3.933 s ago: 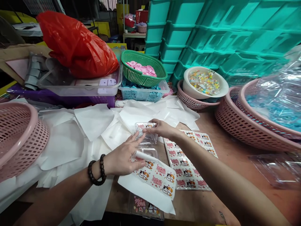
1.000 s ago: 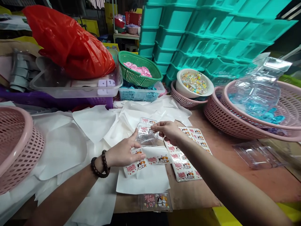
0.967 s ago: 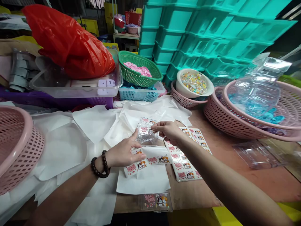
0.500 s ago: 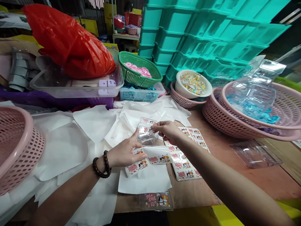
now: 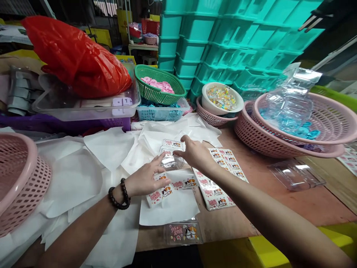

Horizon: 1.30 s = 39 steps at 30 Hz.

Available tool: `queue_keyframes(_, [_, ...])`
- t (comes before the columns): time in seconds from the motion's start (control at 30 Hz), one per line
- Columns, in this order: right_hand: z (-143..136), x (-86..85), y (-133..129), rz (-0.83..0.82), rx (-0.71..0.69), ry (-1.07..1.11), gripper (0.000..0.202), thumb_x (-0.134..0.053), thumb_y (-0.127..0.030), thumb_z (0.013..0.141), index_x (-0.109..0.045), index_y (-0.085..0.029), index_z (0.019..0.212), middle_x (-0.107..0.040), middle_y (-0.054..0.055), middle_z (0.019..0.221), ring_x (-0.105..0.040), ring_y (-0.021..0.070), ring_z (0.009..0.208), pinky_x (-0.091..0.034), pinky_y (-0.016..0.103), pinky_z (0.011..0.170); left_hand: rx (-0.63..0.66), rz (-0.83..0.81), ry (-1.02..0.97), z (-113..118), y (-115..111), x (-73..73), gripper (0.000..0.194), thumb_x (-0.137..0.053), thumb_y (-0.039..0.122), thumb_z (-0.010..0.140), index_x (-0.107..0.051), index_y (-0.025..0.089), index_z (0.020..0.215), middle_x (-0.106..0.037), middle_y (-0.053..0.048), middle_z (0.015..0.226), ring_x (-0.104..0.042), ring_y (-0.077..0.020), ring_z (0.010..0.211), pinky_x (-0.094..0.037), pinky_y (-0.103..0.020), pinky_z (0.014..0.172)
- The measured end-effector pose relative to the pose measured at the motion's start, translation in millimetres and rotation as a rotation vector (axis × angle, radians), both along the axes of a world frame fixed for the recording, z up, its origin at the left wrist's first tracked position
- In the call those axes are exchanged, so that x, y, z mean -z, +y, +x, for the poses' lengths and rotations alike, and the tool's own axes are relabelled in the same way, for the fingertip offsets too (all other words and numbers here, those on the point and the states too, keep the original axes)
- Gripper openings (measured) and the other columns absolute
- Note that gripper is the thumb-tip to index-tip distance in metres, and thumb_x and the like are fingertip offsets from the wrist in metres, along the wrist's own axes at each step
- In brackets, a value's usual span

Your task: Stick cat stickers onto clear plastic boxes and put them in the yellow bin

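A clear plastic case (image 5: 170,160) lies on the white paper at the middle of the table. My left hand (image 5: 149,178) rests with fingers apart, its index fingertip at the case's left edge and its thumb over a strip of cat-and-dog stickers (image 5: 182,183). Beyond the case's right side is my right hand (image 5: 195,150), thumb and index finger spread, nothing visible between them. A sticker with a printed cat and dog (image 5: 173,144) shows just behind the case. To the right lies a sticker sheet (image 5: 220,191). Another case with a sticker (image 5: 184,232) sits at the front edge.
Pink baskets stand at left (image 5: 30,167) and right (image 5: 251,139). Behind are a green basket (image 5: 178,89), a white bowl (image 5: 237,104), a red bag (image 5: 80,59) and stacked teal crates (image 5: 192,48). White sheets (image 5: 75,178) cover the left side; an empty clear case (image 5: 295,175) lies right.
My right thumb and index finger have parted from their pinch at the case's upper right. My left hand stays by the case. The whole view has shifted slightly.
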State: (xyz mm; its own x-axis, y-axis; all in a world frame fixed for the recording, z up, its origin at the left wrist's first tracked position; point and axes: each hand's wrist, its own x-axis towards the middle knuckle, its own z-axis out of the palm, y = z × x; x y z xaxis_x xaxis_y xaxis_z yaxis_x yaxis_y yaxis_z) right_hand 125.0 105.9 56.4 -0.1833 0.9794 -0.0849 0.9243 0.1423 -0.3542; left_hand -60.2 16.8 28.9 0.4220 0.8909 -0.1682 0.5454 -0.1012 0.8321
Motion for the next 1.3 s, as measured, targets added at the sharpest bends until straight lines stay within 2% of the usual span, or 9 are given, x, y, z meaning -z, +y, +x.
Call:
queue_keyframes(0.13, [24.9,-5.6,-9.3,0.010,-0.026,0.052,0.028,-0.062,-0.046,0.087,-0.063,-0.018,0.085,-0.065,0.007,0.072,-0.061,0.0236,0.072,-0.041,0.032,0.064,0.013,0.104,0.067,-3.8,-13.9,-18.7,0.018,-0.067,0.030,0.084,-0.069,0.016,0.073,-0.021,-0.011,0.165,-0.012,-0.0393,0.152,-0.026,-0.055,0.119])
queue_keyframes(0.23, [47.5,-11.5,-38.4,-0.247,-0.045,0.550,0.047,-0.053,-0.065,0.086,-0.060,-0.019,0.080,-0.063,0.006,0.075,-0.058,0.0183,0.066,-0.044,0.030,0.059,0.069,0.186,0.038,-4.5,-38.7,-46.3,0.014,-0.065,0.026,0.085,-0.073,0.017,0.076,-0.043,-0.013,0.154,-0.043,-0.0351,0.140,-0.038,-0.048,0.113])
queue_keyframes(0.3, [57.7,-18.4,-69.0,-0.412,-0.191,0.817,0.062,-0.065,-0.075,0.070,-0.063,-0.019,0.096,-0.066,0.007,0.089,-0.061,0.0190,0.077,-0.050,0.030,0.064,0.117,0.179,0.037,-1.6,-55.2,-61.7,0.014,-0.064,0.025,0.087,-0.074,0.019,0.080,-0.067,-0.011,0.121,-0.064,-0.0265,0.110,-0.050,-0.039,0.096])
queue_keyframes(0.37, [63.3,-26.6,-100.6,-0.540,-0.342,0.844,0.066,-0.079,-0.068,0.061,-0.065,-0.021,0.106,-0.068,0.006,0.098,-0.064,0.0197,0.085,-0.052,0.029,0.070,0.146,0.138,0.059,3.1,-67.0,-68.6,0.015,-0.062,0.026,0.089,-0.074,0.020,0.083,-0.071,-0.006,0.091,-0.066,-0.0200,0.087,-0.053,-0.031,0.080])
queue_keyframes(0.57, [79.2,-38.2,-141.1,-0.568,-0.358,0.565,0.028,-0.061,-0.046,0.090,-0.071,-0.020,0.093,-0.073,0.004,0.084,-0.066,0.0172,0.076,-0.051,0.027,0.067,-0.135,-0.273,-0.125,11.3,-81.7,-51.6,0.030,-0.075,0.029,0.077,-0.070,0.018,0.104,-0.073,0.000,0.073,-0.066,-0.0146,0.067,-0.049,-0.021,0.061])
queue_keyframes(0.77, [81.1,-32.6,-162.2,0.139,-0.577,0.215,0.028,-0.074,-0.033,0.082,-0.069,-0.023,0.108,-0.074,0.009,0.102,-0.067,0.0274,0.094,-0.048,0.044,0.086,-0.044,-0.301,-0.174,24.9,-96.1,-41.4,0.022,-0.066,0.034,0.084,-0.073,0.014,0.078,-0.072,-0.003,0.068,-0.060,-0.0117,0.060,-0.047,-0.020,0.057])
queue_keyframes(0.9, [70.2,-24.1,-170.8,0.159,-0.586,0.283,0.008,-0.066,-0.021,0.088,-0.068,-0.022,0.081,-0.072,0.000,0.069,-0.065,0.0164,0.064,-0.049,0.033,0.072,-0.048,-0.235,-0.222,34.0,-103.6,-32.6,0.027,-0.067,0.039,0.084,-0.075,0.014,0.090,-0.074,-0.005,0.077,-0.062,-0.0127,0.064,-0.049,-0.021,0.061])
queue_keyframes(1.1, [71.3,-14.9,-171.9,-0.094,-0.399,0.582,0.006,-0.065,-0.025,0.088,-0.070,-0.024,0.091,-0.073,0.000,0.074,-0.067,0.0140,0.063,-0.051,0.023,0.056,-0.226,-0.231,-0.311,37.6,-112.6,-14.6,0.030,-0.075,0.041,0.077,-0.073,0.014,0.090,-0.073,-0.004,0.078,-0.061,-0.0139,0.067,-0.048,-0.023,0.061])
queue_keyframes(1.3, [72.0,-3.0,-177.8,0.235,-0.382,0.608,0.009,-0.062,-0.024,0.091,-0.071,-0.023,0.090,-0.074,0.001,0.075,-0.069,0.0161,0.068,-0.052,0.029,0.061,-0.214,-0.298,-0.482,44.8,-113.3,-4.1,0.042,-0.063,0.050,0.088,-0.067,0.012,0.072,-0.068,-0.003,0.069,-0.058,-0.0117,0.064,-0.047,-0.022,0.064])
